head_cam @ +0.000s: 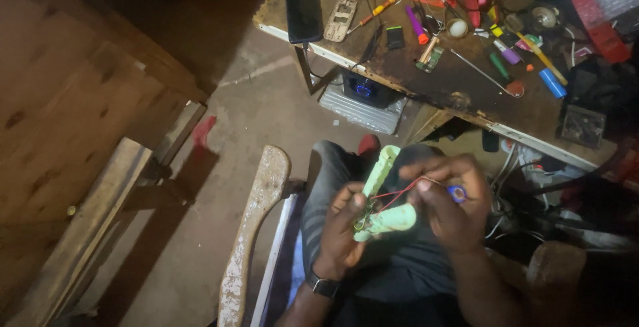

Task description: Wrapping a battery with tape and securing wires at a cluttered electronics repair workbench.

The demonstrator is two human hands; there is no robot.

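Observation:
Over my lap, my left hand (343,230) grips a pale green plastic casing (384,194), an L-shaped piece with one arm pointing up and one pointing right. Thin red wires (399,194) run out of it towards my right hand (446,200). That hand pinches the wires and holds a small blue part (456,192) between its fingers. A dark watch (324,285) sits on my left wrist.
A cluttered workbench (426,77) at the upper right carries a dark phone (304,11), screwdrivers, markers and small parts. A silver box with a blue light (363,101) stands under it. A wooden bench (93,220) is at the left, a worn paddle-shaped plank (256,220) beside my knee.

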